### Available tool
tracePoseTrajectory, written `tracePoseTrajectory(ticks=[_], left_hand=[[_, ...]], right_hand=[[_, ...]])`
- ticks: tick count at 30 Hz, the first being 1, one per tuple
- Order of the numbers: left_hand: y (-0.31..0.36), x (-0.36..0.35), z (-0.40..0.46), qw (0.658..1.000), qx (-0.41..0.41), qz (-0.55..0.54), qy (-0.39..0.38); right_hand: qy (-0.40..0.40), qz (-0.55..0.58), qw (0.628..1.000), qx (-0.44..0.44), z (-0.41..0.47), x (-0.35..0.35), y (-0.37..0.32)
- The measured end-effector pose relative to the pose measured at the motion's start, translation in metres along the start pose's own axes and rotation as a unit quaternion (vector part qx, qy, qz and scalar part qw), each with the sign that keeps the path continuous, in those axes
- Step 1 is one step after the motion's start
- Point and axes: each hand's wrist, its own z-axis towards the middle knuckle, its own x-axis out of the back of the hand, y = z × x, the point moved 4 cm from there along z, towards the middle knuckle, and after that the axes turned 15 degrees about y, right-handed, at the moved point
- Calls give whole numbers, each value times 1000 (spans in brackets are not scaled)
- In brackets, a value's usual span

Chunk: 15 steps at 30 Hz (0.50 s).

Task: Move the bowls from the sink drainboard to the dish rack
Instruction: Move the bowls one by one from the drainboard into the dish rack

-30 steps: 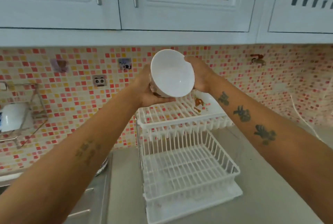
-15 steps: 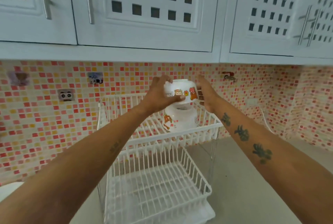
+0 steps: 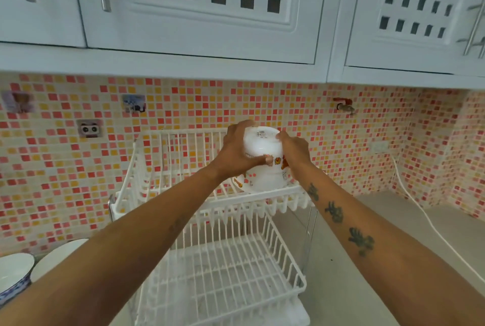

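A white bowl with cartoon prints [image 3: 262, 146] is upside down, resting on top of a second, similar upturned bowl [image 3: 258, 181] on the top tier of the white two-tier dish rack [image 3: 168, 184]. My left hand [image 3: 236, 152] grips the upper bowl's left side, and my right hand [image 3: 294, 153] holds its right side. At the lower left two more bowls wait: one with a blue pattern [image 3: 13, 278] and a plain white one [image 3: 55, 257], partly hidden by my left forearm.
The rack's lower tier [image 3: 223, 281] holds nothing. White wall cabinets [image 3: 210, 10] hang low above the rack. A mosaic tile backsplash [image 3: 367, 168] runs behind. A white cable [image 3: 425, 218] crosses the grey countertop [image 3: 354, 286] on the right.
The bowl was turned from mouth-facing-me to upside down, then lowered onto the bowl standing in the rack's top tier. Both hands stayed on it. The view shifted right.
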Motion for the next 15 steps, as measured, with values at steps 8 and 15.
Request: tracePoseTrajectory(ticks=[8, 15], left_hand=[[-19, -3, -4, 965, 249, -59, -63], [-20, -7, -4, 967, 240, -43, -71]], right_hand=[[-31, -36, 999, 10, 7, -7, 11], [-54, -63, 997, 1, 12, -9, 16]])
